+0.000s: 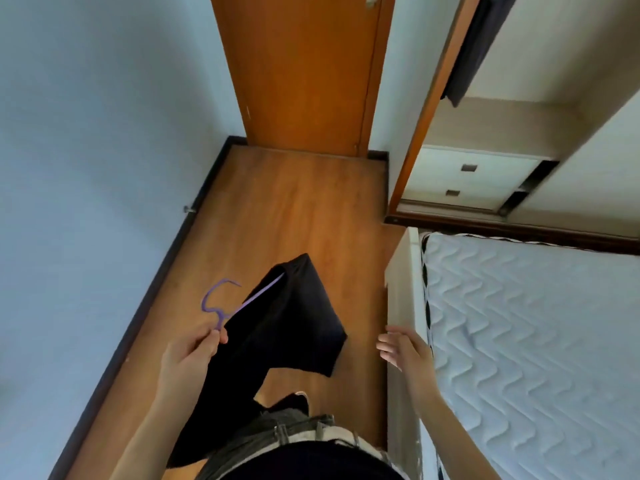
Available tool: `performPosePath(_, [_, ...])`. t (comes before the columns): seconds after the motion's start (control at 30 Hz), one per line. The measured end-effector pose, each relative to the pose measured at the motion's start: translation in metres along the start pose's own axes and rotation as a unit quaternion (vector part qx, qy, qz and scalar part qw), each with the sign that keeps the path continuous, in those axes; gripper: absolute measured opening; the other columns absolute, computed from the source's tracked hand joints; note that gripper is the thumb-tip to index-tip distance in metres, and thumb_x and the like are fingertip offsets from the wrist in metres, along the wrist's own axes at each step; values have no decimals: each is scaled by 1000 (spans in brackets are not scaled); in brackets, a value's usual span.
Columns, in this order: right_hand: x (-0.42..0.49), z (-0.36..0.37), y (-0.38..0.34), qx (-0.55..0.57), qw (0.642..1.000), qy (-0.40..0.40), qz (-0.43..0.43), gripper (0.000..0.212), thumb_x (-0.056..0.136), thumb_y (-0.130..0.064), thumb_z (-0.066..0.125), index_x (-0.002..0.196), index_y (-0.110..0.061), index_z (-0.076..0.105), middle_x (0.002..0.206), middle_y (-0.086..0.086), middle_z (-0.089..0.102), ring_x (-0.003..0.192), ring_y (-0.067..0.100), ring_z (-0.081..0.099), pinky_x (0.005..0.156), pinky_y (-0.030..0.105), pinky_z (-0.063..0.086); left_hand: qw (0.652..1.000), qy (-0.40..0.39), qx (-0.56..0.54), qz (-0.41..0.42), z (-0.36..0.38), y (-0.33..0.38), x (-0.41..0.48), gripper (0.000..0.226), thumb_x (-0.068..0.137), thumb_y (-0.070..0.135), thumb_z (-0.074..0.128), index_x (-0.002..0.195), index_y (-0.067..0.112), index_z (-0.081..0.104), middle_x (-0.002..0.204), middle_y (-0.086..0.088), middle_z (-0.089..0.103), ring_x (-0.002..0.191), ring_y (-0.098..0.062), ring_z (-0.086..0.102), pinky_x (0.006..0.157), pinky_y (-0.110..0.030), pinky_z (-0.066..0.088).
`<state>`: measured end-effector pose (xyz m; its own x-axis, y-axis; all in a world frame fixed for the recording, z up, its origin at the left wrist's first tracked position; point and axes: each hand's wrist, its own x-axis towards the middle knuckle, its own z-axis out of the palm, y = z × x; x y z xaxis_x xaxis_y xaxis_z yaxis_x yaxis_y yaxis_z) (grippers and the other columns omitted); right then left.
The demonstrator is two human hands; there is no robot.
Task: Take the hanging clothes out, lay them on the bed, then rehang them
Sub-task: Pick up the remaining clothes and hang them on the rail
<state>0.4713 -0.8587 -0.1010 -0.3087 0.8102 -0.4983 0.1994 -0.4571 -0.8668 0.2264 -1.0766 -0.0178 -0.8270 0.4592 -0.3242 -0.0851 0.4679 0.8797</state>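
Two hands appear in the head view; the left hand [192, 351] is pinched shut on the neck of a purple hanger [221, 301], while the right hand [401, 348] is empty, fingers apart, hovering beside the bed's edge. Dark garment [294, 327]: draped over the hanger bar, suspended above the wooden floor [294, 209] to the left of the bed [536, 323], touching neither; a second dark garment [474, 46] hangs in the open wardrobe [485, 174] at upper right, well apart.

Risk, as a judgement: the hold is a fingertip pinch on thin wire, and the hanger is tilted rather than level; the cloth may therefore slide along the bar toward its lower end and drop to the floor; a swing toward the bed could likewise twist the hanger in the pinch. The free hand, if it supports the cloth, would reduce both hazards.

Orientation: the hanger bar runs diagonally, from the pinch up and to the right; its hook curls to the upper left, away from the bed; the garment's long axis hangs from the bar down toward the person's waist, lower hem trailing near the left forearm.
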Motion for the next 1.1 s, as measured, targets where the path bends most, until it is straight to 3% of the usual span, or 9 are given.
performPosePath(0.13, [51, 37, -35, -33, 999, -13, -4, 25, 99, -12, 45, 108, -7, 67, 98, 12, 73, 93, 24, 71, 84, 36, 57, 1000, -2, -2, 3, 4, 33, 62, 32, 96, 7, 52, 70, 18, 66, 51, 5, 50, 56, -19, 43, 63, -33, 31])
performPosePath(0.27, [100, 42, -63, -11, 1000, 10, 18, 24, 99, -7, 43, 104, -3, 67, 94, 16, 72, 88, 27, 69, 73, 26, 58, 997, -30, 58, 49, 35, 77, 128, 31, 94, 5, 52, 71, 22, 63, 53, 4, 57, 48, -4, 47, 60, -31, 36])
performPosePath(0.4, [158, 27, -89, 26, 998, 52, 33, 25, 98, 0, 42, 92, 0, 67, 82, 16, 71, 74, 20, 70, 64, 22, 57, 989, -72, 100, 84, 90, 120, 204, 32, 94, 4, 51, 70, 23, 61, 54, -4, 56, 47, -8, 48, 56, -29, 35])
performPosePath(0.53, [235, 4, -123, 44, 995, 88, 28, 24, 97, 1, 42, 94, 5, 65, 82, 19, 70, 76, 27, 67, 67, 27, 56, 985, -80, 116, 100, 154, 167, 285, 29, 94, 3, 53, 72, 19, 62, 66, -16, 60, 59, -28, 56, 57, -36, 40])
performPosePath(0.6, [279, -6, -146, 60, 992, 105, 29, 24, 97, 1, 41, 97, 9, 64, 86, 23, 68, 80, 33, 66, 62, 23, 57, 984, -87, 116, 105, 186, 193, 323, 30, 94, 3, 53, 72, 22, 63, 64, -12, 60, 52, -20, 53, 56, -38, 40])
performPosePath(0.7, [340, -15, -190, 70, 989, 128, 23, 24, 97, -2, 42, 100, 5, 65, 93, 26, 68, 87, 36, 67, 71, 31, 56, 979, -122, 115, 114, 228, 237, 375, 33, 93, 4, 52, 69, 23, 64, 51, -3, 55, 46, -10, 47, 52, -28, 37])
performPosePath(0.83, [409, -25, -255, 82, 983, 163, 14, 25, 97, -2, 40, 102, 5, 64, 90, 19, 70, 86, 31, 67, 79, 36, 55, 975, -152, 117, 112, 274, 288, 434, 32, 93, 6, 53, 69, 23, 66, 50, -2, 53, 55, -21, 49, 64, -31, 38])
performPosePath(1.0, [493, -32, -305, 102, 975, 200, -2, 27, 98, 0, 37, 100, 2, 64, 84, 14, 68, 76, 25, 65, 67, 25, 57, 950, -244, 129, 149, 344, 343, 502, 31, 93, 3, 52, 67, 17, 62, 50, -10, 44, 50, -15, 43, 51, -21, 32])
performPosePath(1.1, [536, -36, -318, 110, 966, 235, 2, 27, 98, -3, 40, 103, 4, 65, 86, 19, 68, 79, 31, 66, 74, 37, 55, 922, -308, 155, 173, 393, 367, 543, 21, 90, 18, 53, 71, 19, 62, 52, 2, 44, 52, -19, 39, 51, -25, 27])
